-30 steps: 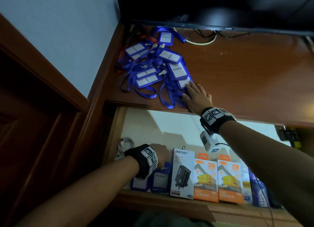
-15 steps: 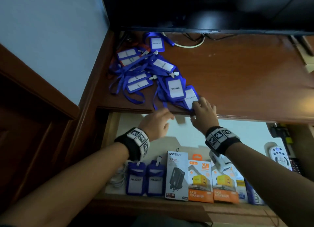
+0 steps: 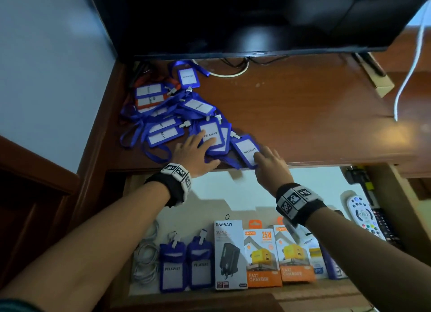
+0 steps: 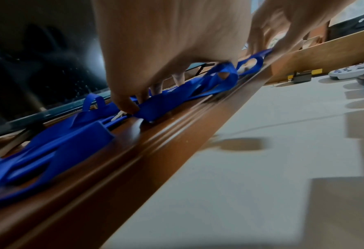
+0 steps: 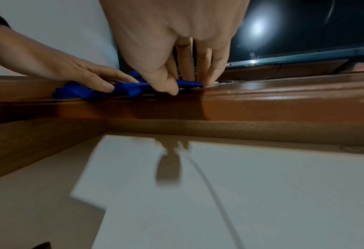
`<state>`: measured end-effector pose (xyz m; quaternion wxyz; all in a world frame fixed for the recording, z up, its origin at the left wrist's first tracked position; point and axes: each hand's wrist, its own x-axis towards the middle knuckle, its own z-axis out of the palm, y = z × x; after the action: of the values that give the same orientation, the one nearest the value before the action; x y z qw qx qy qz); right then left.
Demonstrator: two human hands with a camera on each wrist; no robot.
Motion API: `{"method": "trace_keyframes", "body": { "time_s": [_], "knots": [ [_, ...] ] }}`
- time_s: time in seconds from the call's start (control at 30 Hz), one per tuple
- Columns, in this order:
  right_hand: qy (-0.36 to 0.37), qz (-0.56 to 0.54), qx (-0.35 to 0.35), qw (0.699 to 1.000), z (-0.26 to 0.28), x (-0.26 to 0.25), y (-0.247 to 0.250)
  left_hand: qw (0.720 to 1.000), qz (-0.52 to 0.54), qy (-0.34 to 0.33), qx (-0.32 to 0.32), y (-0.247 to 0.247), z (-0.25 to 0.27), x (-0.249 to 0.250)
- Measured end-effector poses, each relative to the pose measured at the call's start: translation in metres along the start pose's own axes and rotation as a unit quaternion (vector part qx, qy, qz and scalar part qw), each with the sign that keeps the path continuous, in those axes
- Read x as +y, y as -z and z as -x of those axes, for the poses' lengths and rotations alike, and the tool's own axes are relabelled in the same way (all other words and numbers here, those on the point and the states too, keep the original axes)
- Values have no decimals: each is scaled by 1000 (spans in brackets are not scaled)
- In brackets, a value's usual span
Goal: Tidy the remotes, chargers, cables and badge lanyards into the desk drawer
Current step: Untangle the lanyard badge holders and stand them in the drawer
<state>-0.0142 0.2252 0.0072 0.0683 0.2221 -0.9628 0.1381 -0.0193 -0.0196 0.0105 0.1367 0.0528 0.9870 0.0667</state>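
A heap of blue badge lanyards lies at the left of the wooden desk top. My left hand rests flat on a badge marked PELAWAT and on its straps. My right hand pinches another blue badge at the desk's front edge, fingers on top and thumb at its rim. Below, the open drawer holds two blue badges, charger boxes, a white cable coil and a white remote.
A dark screen stands over the back of the desk with cables under it. A white cable hangs at the right. A wall and a wooden panel close off the left side. The drawer floor shows pale behind the boxes.
My left hand has come up out of the drawer and landed on the lanyards. My right hand has drawn one badge toward the desk's front edge.
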Motion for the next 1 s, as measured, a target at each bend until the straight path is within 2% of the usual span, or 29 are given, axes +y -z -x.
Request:
{"method": "trace_keyframes", "body": {
  "time_s": [0.13, 0.23, 0.37, 0.43, 0.57, 0.7, 0.77, 0.9, 1.0],
  "knots": [
    [-49, 17, 82, 995, -4, 13, 31, 999, 2, 38, 21, 5, -4, -5],
    [-113, -108, 152, 976, -12, 20, 61, 998, 20, 55, 34, 9, -7, 0],
    [-231, -262, 233, 908, -20, 22, 97, 993, 67, 78, 51, 18, -13, 8],
    [-253, -304, 269, 878, -26, 19, 114, 991, 79, 99, 42, 26, -16, 13],
    [-240, -372, 283, 851, -40, 9, 137, 987, 67, 137, 44, 34, -22, 21],
    [-240, -422, 312, 817, -47, -1, 158, 984, 77, 144, 65, 47, -27, 37],
    [-228, -482, 304, 789, -48, -3, 169, 976, 134, 137, 100, 56, -32, 45],
    [-193, -593, 258, 738, -46, -8, 188, 933, 240, 112, 242, 83, -40, 59],
    [-174, -657, 254, 689, -38, -6, 202, 925, 270, 112, 243, 114, -47, 71]
  ]
}}
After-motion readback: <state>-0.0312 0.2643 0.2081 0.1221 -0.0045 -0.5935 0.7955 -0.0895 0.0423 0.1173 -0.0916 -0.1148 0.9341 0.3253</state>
